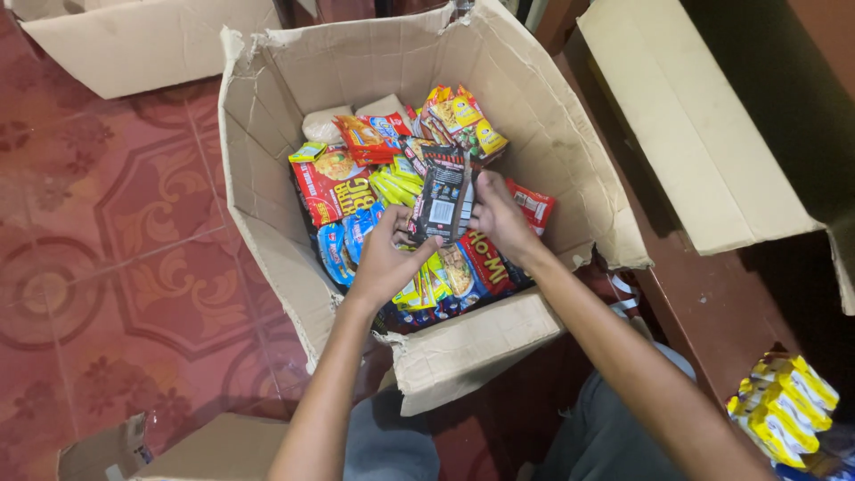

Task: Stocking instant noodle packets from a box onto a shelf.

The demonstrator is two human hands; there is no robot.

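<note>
**Inspector:** Black foil, glossy, with a white label patch on the side facing the camera. That is the dark packet (pixel 443 194), held upright just above the centre of the frame, over the open cardboard box (pixel 267 187).

**Clerk:** And the hands?

**Inspector:** Both are on it. The left hand (pixel 385 258) is curled at the packet's lower left corner, thumb and fingers closed on the edge. The right hand (pixel 500 216) pinches the right edge, fingers folded in around it. Neither hand is open.

**Clerk:** How would it handle?

**Inspector:** My judgement: light, thin and soft. The wrapper would crinkle and flex, and it looks smooth enough to slip. The contents are probably brittle, so a squeeze across the middle is ill advised. The sealed edges and corners are the sound places to hold, as both hands do here.

**Clerk:** Surroundings?

**Inspector:** The box sits on a red patterned tile floor (pixel 116 223); its rim is torn at the upper left. Inside lie mixed snack packets: a red packet (pixel 331 183) left of centre, yellow packets (pixel 396 184) beside it, blue packets (pixel 343 240) below those. A second box flap (pixel 704 134) fills the upper right. A yellow bundle (pixel 784 405) lies at the lower right, well apart.
</note>
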